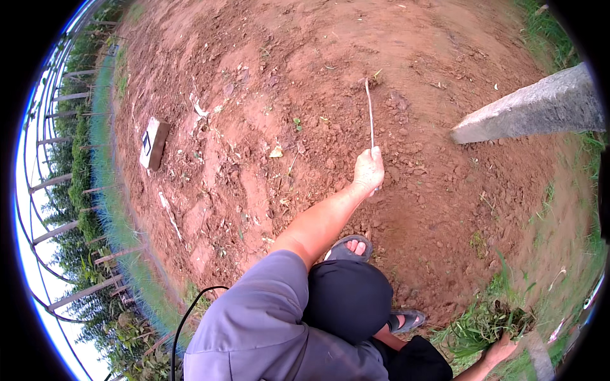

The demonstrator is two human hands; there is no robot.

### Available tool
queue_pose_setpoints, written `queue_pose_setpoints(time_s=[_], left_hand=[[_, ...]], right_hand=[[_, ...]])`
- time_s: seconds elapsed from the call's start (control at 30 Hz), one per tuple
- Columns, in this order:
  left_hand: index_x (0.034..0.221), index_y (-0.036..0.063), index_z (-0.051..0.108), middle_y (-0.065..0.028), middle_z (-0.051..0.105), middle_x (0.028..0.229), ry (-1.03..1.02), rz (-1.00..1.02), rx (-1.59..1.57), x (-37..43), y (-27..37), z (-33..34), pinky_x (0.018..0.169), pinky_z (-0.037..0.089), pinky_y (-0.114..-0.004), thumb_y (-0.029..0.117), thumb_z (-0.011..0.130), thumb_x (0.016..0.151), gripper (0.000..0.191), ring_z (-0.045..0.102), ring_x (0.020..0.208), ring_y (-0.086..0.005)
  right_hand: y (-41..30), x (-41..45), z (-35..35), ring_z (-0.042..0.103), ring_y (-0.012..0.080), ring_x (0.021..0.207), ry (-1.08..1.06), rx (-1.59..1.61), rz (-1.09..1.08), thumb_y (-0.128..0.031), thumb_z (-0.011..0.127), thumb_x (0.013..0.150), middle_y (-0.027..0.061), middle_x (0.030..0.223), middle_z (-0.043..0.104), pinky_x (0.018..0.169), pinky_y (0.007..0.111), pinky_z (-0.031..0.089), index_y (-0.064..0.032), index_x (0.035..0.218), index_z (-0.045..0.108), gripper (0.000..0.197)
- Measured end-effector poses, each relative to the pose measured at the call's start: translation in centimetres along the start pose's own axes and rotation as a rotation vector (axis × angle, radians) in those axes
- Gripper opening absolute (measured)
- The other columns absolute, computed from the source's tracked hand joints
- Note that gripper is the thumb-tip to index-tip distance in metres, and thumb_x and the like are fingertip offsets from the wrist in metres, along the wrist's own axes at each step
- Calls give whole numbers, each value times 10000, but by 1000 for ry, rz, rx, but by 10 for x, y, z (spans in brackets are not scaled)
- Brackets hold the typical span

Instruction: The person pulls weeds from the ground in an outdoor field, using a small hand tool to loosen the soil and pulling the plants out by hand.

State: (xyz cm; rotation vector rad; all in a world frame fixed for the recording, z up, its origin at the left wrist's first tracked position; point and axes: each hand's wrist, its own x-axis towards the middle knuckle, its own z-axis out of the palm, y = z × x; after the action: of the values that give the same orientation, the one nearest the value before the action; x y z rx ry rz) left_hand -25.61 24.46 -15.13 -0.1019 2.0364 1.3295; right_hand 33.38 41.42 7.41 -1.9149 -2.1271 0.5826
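Observation:
My left hand (369, 169) is closed around the near end of a thin, pale rod (370, 112), stretched out over the reddish soil. The rod's far tip meets loose dirt beside a small sprig; whether it carries a blade cannot be seen. At the lower right, my right hand (499, 350) is at a bunch of uprooted grass and weeds (495, 321), with dark matter among the stems. The leaves hide most of its fingers, and the bunch is low over green grass.
A concrete post (529, 107) rises at the right. On the soil at the left lies a brick-like block (154, 144) with a dark rectangular mark. My sandalled feet (350, 247) are just below my left arm. Dry leaves are scattered about; a blue net (102, 119) borders the plot at far left.

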Motion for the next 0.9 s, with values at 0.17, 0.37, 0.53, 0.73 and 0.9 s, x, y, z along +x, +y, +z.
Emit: queue_pose_setpoints(time_s=[0.17, 0.37, 0.53, 0.73, 0.9], left_hand=[[989, -38, 579, -310, 650, 874, -262, 131, 489, -97, -63, -15, 830, 493, -549, 362, 420, 1029, 432, 618, 909, -521], [998, -21, 547, -308, 656, 901, -463, 116, 732, -114, -51, -54, 837, 493, -552, 386, 438, 1023, 422, 637, 919, -488], [1011, 5, 568, -316, 664, 899, 15, 23, 799, -80, -81, -180, 832, 487, -577, 424, 425, 1019, 443, 630, 903, -513], [961, -49, 634, -318, 658, 918, 300, -40, 718, -39, -86, -266, 808, 503, -523, 380, 408, 1027, 489, 632, 916, -498], [931, -27, 617, -247, 640, 797, 258, -112, 654, -131, -147, -245, 764, 490, -475, 385, 434, 1028, 461, 645, 799, -383]], right_hand=[[-16, 12, 24, 541, 309, 770, 110, 93, 35, -414, 512, 908, 252, 880, 645, 757, 456, 435, 158, 964, 582, 579], [71, 55, -2, 340, 257, 588, 12, -353, -56, -453, 454, 944, 197, 579, 377, 567, 492, 277, 165, 784, 486, 640], [60, 42, 4, 317, 244, 570, 3, -243, 75, -442, 455, 940, 157, 547, 353, 558, 491, 243, 148, 757, 493, 619], [32, 26, -4, 308, 253, 584, 30, -284, 150, -471, 474, 916, 147, 570, 358, 558, 470, 221, 141, 744, 490, 636], [38, 24, -2, 338, 317, 624, 18, -283, 144, -481, 469, 922, 241, 608, 390, 622, 537, 268, 149, 761, 476, 650]])
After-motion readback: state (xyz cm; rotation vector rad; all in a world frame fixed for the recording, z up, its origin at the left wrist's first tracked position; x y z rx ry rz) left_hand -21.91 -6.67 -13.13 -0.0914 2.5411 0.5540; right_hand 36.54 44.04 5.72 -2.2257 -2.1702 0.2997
